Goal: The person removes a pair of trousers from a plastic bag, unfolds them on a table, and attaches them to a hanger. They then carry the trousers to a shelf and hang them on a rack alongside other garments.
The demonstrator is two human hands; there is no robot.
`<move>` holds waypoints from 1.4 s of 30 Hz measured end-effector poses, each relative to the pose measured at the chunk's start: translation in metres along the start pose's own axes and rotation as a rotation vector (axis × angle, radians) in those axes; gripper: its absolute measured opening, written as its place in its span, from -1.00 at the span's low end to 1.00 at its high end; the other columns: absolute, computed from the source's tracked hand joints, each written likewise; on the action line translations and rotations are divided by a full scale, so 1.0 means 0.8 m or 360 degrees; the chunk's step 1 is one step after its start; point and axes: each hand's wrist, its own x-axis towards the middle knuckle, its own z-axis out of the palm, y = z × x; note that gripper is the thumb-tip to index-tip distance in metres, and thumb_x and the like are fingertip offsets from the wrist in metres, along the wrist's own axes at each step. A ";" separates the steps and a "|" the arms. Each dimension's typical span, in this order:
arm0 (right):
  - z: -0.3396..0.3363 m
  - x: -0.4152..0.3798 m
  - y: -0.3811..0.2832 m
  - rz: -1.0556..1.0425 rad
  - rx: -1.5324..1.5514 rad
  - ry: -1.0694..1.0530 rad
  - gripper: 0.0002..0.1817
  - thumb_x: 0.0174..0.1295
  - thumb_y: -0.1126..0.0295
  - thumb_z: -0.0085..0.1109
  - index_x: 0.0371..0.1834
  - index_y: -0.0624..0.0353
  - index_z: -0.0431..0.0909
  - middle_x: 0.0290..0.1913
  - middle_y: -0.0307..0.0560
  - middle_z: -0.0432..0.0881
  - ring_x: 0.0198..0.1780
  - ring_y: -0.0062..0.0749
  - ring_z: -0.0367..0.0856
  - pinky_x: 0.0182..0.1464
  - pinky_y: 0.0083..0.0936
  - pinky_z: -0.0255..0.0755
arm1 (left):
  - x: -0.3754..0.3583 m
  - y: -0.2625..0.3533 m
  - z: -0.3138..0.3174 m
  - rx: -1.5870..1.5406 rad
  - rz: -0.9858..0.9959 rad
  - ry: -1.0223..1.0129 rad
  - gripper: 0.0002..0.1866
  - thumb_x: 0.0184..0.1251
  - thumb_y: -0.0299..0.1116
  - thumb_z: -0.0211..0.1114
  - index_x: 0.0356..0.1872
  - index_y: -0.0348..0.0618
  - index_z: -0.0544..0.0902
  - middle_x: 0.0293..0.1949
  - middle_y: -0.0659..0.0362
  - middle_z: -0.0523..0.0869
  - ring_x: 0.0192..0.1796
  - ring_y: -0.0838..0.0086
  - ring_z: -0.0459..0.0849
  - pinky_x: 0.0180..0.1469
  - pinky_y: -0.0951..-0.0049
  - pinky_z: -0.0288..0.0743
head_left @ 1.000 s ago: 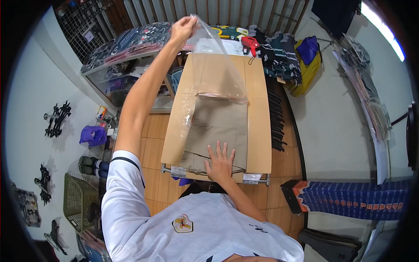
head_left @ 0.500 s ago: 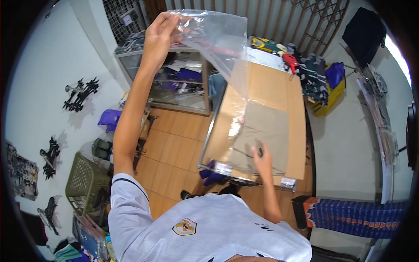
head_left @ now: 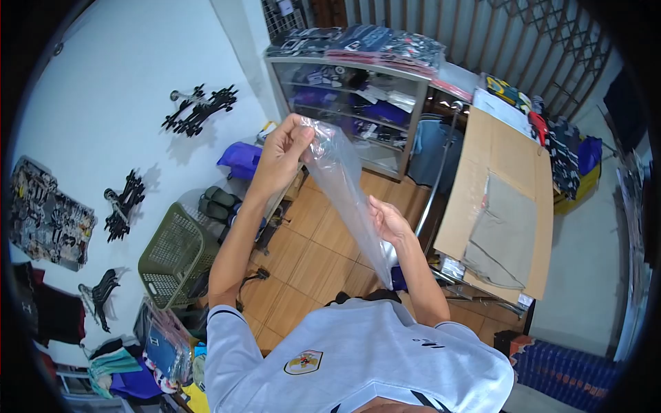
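Observation:
A long clear plastic bag (head_left: 344, 175) hangs slanting down in front of my white shirt. My left hand (head_left: 284, 155) pinches its upper end between thumb and fingers. Lower down, my right hand (head_left: 391, 221) is closed at the bag's right edge, with its fingertips partly hidden by the plastic. To the right, a folded grey-beige garment (head_left: 506, 230) lies flat on the cardboard (head_left: 507, 148) that covers a table; neither hand touches it.
A glass display case (head_left: 413, 113) with packed clothes stands ahead. A green plastic basket (head_left: 169, 261) sits at left, below black hangers (head_left: 125, 206) on the wall. A metal rail (head_left: 437, 179) runs along the table's left side. Tiled floor (head_left: 320, 258) lies below my hands.
My view has turned left. My left hand has brought the bag down and closer, and it now hangs narrower. My right hand has left the folded garment and come to the bag.

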 end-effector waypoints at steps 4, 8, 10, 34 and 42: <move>0.019 0.018 0.005 -0.0366 0.0068 0.0122 -0.90 0.40 0.33 0.29 -0.22 0.05 0.57 -0.36 -0.34 0.64 -0.48 -0.74 0.53 -0.53 -0.86 0.35 | -0.016 -0.046 -0.066 0.0095 -0.0076 0.0182 -0.80 0.62 -0.25 0.12 -0.12 -0.15 0.62 -0.24 0.28 0.76 -0.30 0.72 0.59 -0.32 0.64 0.37; 0.019 0.027 -0.038 -0.0675 -0.0184 0.0310 -0.90 0.44 0.31 0.23 -0.18 0.05 0.55 -0.23 -0.20 0.73 -0.33 -0.59 0.70 -0.27 -0.65 0.57 | -0.001 -0.086 -0.103 0.0109 -0.0204 0.0373 -0.80 0.62 -0.23 0.12 -0.16 -0.11 0.59 -0.18 0.25 0.79 -0.30 0.72 0.61 -0.31 0.65 0.38; 0.026 0.036 -0.060 -0.0734 -0.0325 0.0401 -0.90 0.45 0.30 0.22 -0.18 0.04 0.55 -0.21 -0.16 0.75 -0.33 -0.55 0.71 -0.23 -0.60 0.59 | 0.016 -0.110 -0.107 0.0049 -0.0217 0.0419 -0.80 0.61 -0.23 0.14 -0.20 -0.09 0.59 -0.24 0.28 0.78 -0.31 0.74 0.61 -0.34 0.66 0.37; -0.072 0.153 -0.351 -0.1471 -0.0675 0.1257 -0.71 0.47 0.24 0.21 -0.14 0.31 0.67 -0.32 0.02 0.75 -0.44 -0.41 0.72 -0.39 -0.52 0.64 | 0.414 -0.356 -0.001 -0.0164 -0.0241 -0.0049 -0.85 0.55 -0.38 0.22 -0.16 -0.25 0.68 -0.25 0.27 0.77 -0.24 0.70 0.61 -0.18 0.65 0.45; -0.102 0.167 -0.439 -0.1804 -0.0827 0.1811 -0.71 0.46 0.27 0.22 -0.14 0.35 0.68 -0.38 -0.05 0.75 -0.49 -0.48 0.70 -0.47 -0.65 0.52 | 0.580 -0.439 0.073 -0.0334 -0.0206 -0.0538 -0.86 0.50 -0.40 0.29 -0.17 -0.26 0.72 -0.30 0.28 0.75 -0.24 0.70 0.63 -0.14 0.62 0.51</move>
